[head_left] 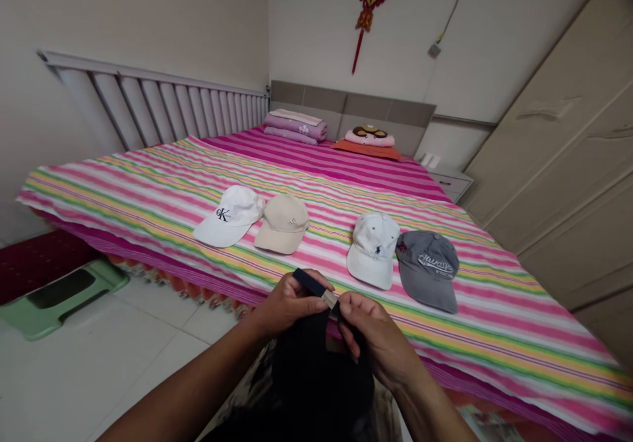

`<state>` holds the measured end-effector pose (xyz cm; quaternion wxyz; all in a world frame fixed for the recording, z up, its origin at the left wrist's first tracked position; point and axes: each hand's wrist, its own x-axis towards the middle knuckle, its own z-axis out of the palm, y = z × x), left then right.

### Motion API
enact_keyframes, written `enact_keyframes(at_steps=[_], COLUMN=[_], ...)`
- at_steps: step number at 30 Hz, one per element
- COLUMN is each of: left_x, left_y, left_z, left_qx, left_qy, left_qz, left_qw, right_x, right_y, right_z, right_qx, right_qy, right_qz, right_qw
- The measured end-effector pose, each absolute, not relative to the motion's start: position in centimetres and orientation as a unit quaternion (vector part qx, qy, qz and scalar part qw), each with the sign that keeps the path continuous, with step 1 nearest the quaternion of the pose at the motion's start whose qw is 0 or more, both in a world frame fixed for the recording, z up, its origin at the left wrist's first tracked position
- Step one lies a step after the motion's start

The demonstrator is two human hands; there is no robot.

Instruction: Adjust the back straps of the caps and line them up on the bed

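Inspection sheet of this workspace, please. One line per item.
Surface: bed with a striped sheet, flat.
Things in hand: dark cap with a navy strap and metal buckle.
Clutter: white cap, beige cap, white cap, grey cap in a row; folded bedding and pillow at the headboard.
Hands: left hand pinches the strap; right hand holds the cap by the buckle.
Cables: thin wall cable into a wall fitting.
Surroundings: wardrobe, green stool, tiled floor.
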<state>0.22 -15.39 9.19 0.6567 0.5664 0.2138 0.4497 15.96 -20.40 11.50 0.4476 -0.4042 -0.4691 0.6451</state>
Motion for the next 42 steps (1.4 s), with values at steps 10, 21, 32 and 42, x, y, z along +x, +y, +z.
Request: enact_keyframes(at_steps=[10, 21, 32, 42], left_x=[0.2, 0.6, 0.4, -0.5], left_y=[-15.0, -14.8, -14.1, -13.0], left_z=[9.6, 9.7, 11.1, 12.1], left_qx=[0.648, 0.694, 0.613, 0.556], left_qy=[0.205, 0.24, 0.309, 0.316], left_qz=[0.397, 0.334, 0.232, 0.162], left_qw=[0.617, 0.591, 0.689, 0.751], right_x=[16.1, 16.5, 17.2, 18.2], right_y=[-20.1, -20.1, -20.1, -20.3], right_z=[10.8, 9.7, 10.3, 10.3], right_qx=[-0.435, -0.445, -0.438, -0.442], right_qy=[-0.465, -0.452, -0.451, -0.441], right_qz=[0.641, 0.643, 0.661, 0.666], right_qw=[0.428, 0.429, 0.41, 0.407])
